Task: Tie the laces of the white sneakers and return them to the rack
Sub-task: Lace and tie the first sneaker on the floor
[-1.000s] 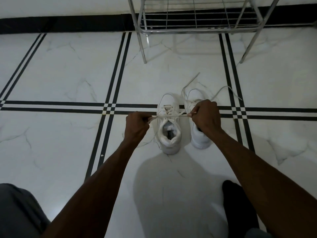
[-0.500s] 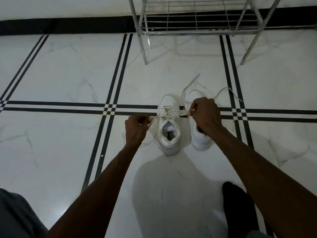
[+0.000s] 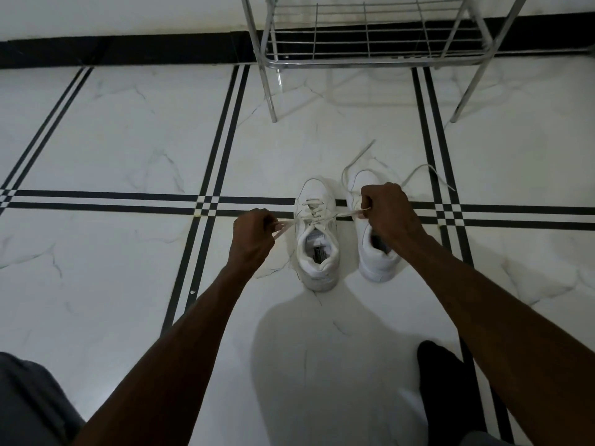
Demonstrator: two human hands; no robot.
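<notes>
Head view, largest first. White marble floor (image 3: 128, 140) with black double-line inlays is seen under both hands; one cross-line pair passes just beyond the left hand and behind the right hand. Black skirting strip (image 3: 128, 49) is seen along the wall, well beyond both hands. Chrome wire rack (image 3: 363, 43) is stood against that wall, well beyond the hands, slightly toward the right-hand side; its lowest shelf is seen with nothing on it, two front legs planted on the floor.

Left sneaker (image 3: 317, 239) is placed on the floor between the two hands, toe pointed away, heel opening toward the camera. Right sneaker (image 3: 370, 252) is placed just beside it, directly under the right hand, and is partly hidden by that hand and wrist. Neither is on the rack.

Left hand (image 3: 252, 241) is closed on one lace end (image 3: 283, 226) of the left sneaker, held out to that shoe's left. Right hand (image 3: 389, 214) is pinched shut on the other lace end (image 3: 349, 214), held out to the shoe's right. Hands are held apart, lace stretched taut across the shoe's tongue between them. No bow can be made out.

Loose laces (image 3: 421, 170) of the right sneaker are left trailing on the floor just beyond the right hand, untied.

Dark sock-clad foot (image 3: 447, 391) is seen near the right forearm.
</notes>
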